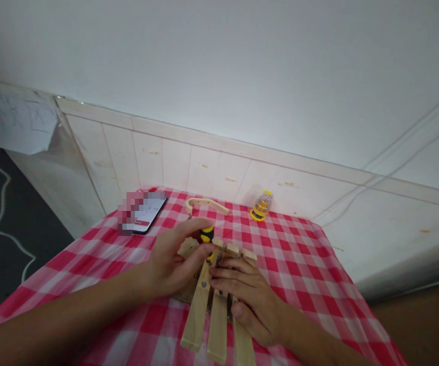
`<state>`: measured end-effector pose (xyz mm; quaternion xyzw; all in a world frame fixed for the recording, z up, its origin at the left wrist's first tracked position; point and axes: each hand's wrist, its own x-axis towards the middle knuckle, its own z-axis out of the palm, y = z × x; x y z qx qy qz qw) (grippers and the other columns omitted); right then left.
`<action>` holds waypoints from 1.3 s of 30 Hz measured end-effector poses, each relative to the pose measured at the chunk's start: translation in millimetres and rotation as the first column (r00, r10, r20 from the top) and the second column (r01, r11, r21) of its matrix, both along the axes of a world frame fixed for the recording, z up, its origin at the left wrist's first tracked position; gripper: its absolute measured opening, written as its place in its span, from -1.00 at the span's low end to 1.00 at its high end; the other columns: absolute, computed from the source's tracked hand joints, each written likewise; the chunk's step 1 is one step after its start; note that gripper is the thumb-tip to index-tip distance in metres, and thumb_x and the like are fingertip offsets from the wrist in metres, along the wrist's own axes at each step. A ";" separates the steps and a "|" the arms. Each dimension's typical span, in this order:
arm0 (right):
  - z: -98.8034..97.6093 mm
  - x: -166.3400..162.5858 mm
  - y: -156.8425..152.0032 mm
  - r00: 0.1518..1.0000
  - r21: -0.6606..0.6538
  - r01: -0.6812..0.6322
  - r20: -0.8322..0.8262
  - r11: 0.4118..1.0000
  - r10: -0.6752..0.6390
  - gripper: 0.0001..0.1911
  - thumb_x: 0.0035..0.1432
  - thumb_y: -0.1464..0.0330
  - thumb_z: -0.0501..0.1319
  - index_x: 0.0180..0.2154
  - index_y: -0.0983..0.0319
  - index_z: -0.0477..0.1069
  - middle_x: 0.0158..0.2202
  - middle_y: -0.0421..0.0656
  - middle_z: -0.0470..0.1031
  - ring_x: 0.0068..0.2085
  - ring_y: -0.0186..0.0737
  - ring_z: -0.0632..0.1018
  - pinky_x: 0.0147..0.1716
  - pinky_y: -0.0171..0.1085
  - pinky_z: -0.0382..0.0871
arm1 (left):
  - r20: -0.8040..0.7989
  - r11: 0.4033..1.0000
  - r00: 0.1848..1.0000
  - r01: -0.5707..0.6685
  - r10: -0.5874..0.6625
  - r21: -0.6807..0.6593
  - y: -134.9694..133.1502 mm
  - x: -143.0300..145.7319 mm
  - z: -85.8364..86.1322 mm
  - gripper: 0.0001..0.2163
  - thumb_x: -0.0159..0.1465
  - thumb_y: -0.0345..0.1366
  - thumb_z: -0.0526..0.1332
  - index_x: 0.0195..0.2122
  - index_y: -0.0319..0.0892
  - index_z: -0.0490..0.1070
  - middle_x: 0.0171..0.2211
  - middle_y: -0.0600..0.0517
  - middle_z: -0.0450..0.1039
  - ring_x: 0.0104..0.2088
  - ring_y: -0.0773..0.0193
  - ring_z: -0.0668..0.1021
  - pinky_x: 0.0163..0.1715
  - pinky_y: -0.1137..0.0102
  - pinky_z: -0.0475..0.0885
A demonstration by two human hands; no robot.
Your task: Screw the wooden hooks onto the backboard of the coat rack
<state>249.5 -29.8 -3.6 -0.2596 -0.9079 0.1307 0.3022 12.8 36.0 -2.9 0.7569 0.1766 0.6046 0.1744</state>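
Observation:
My left hand is closed around a stubby yellow-and-black screwdriver, gripping its handle between thumb and fingers. The screwdriver stands nearly upright over the upper end of the leftmost of three pale wooden slats; its tip is hard to make out. A dark screw head shows lower on that slat. Across the middle and right slats lies my right hand, its fingers bent over the wood and holding it. Part of the slatted piece is hidden under both hands.
A red-and-white checked cloth covers the table. Near the wall lie a curved wooden piece and a phone. A yellow-capped clear container stands at the back right. White panelling borders the far edge.

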 end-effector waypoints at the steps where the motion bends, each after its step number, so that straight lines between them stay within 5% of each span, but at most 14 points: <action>1: 0.4 -0.4 0.1 1.000 0.000 -0.004 0.000 1.000 0.004 -0.58 0.48 0.23 0.00 0.22 0.20 0.37 0.16 -0.01 0.57 0.25 -0.08 0.48 0.26 0.00 0.36 | 0.019 1.000 1.000 0.017 -0.016 -0.015 -1.0 -0.8 0.5 -0.58 0.36 -0.45 0.26 0.24 -0.08 0.36 -0.11 -0.07 0.58 -0.17 0.24 0.65 -0.17 0.41 0.59; 7: 3.5 -0.2 -0.6 1.000 -0.004 0.005 0.022 1.000 -0.005 -0.57 0.49 0.21 -0.03 0.21 0.22 0.38 0.16 0.02 0.56 0.27 -0.06 0.47 0.26 0.02 0.36 | -0.056 0.996 0.997 0.049 -0.045 0.075 -5.6 -4.6 7.3 -0.58 0.34 -0.43 0.28 0.21 -0.09 0.38 -0.21 -0.04 0.62 -0.31 0.26 0.65 -0.31 0.46 0.58; 23: 5.1 -0.8 -0.5 1.000 0.014 -0.001 0.022 1.000 0.001 -0.56 0.51 0.18 -0.07 0.19 0.22 0.38 0.15 0.02 0.56 0.28 -0.08 0.46 0.27 0.02 0.34 | -0.152 0.972 0.988 0.072 -0.038 0.223 -10.4 -3.8 24.0 -0.66 0.33 -0.43 0.23 0.13 -0.19 0.36 -0.24 -0.12 0.64 -0.28 0.21 0.71 -0.26 0.44 0.61; 39: 3.0 -1.0 0.5 1.000 0.006 -0.010 0.002 1.000 0.010 -0.55 0.52 0.14 -0.08 0.22 0.18 0.36 0.15 -0.01 0.56 0.27 -0.07 0.46 0.26 0.02 0.35 | -0.162 0.954 0.984 0.121 -0.079 0.273 -9.4 -2.5 34.9 -0.80 0.41 -0.34 0.21 0.04 -0.18 0.36 -0.36 -0.04 0.57 -0.43 0.25 0.61 -0.44 0.43 0.53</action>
